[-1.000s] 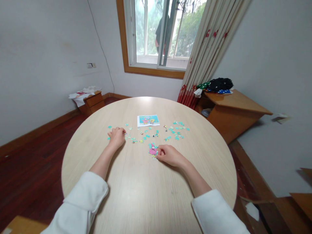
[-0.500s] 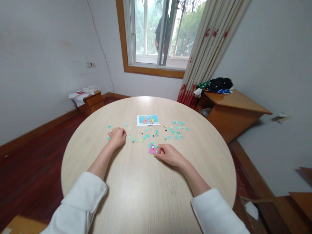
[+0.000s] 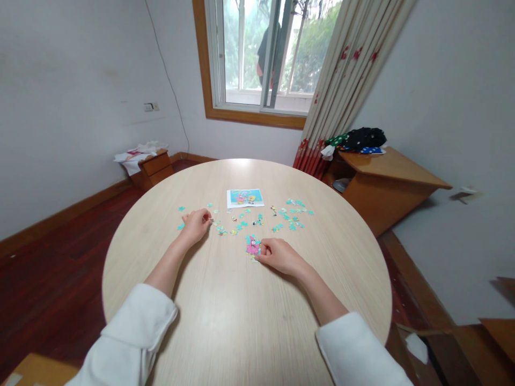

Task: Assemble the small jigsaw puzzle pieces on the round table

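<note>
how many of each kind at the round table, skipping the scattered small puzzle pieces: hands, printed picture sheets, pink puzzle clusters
Hands: 2 (left hand, right hand)
Printed picture sheet: 1
Pink puzzle cluster: 1
Total: 4

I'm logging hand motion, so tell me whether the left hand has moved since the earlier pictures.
Yes, the left hand has shifted slightly rightward, closer to the printed picture lying on the table.

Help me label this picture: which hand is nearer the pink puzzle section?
Right. The right hand is at the right edge of the pink puzzle section; the left hand is apart from it, farther forward and left.
</note>
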Motion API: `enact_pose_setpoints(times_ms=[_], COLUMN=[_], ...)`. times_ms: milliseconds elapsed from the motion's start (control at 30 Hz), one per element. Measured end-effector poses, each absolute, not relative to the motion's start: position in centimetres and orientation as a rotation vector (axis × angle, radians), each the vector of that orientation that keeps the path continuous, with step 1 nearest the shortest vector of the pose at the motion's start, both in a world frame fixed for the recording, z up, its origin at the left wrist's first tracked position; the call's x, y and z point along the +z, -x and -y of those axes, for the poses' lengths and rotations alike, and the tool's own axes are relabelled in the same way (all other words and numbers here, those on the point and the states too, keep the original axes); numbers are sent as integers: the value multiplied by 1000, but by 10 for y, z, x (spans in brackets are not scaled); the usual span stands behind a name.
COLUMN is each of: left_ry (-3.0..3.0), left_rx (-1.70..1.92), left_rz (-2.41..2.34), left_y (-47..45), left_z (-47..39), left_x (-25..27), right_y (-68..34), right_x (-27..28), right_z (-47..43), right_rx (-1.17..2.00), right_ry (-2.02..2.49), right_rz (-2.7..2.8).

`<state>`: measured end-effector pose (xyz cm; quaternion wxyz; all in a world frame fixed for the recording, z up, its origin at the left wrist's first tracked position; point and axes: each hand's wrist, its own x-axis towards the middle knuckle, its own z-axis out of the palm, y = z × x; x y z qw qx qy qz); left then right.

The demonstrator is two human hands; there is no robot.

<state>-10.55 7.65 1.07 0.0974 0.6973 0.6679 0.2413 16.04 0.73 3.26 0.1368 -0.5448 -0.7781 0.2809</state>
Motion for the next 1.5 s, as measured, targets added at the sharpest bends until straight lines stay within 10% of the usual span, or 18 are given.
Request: enact_pose_setpoints(times_ms=[233, 633, 1500], left_ry=[-1781, -1620, -2282], left_rx=[1167, 542, 547], left_rz=[-1506, -938, -1103], left_y=[93, 40, 20], left_z=[-68, -15, -11], left_x=[20, 38, 22], right_y=[-161, -160, -160], right_x=[34, 36, 34], right_z=[-7, -6, -7], right_rx=[833, 820, 840], right_ry=[1568, 1568, 1552], right_rz=[2259, 2262, 2256])
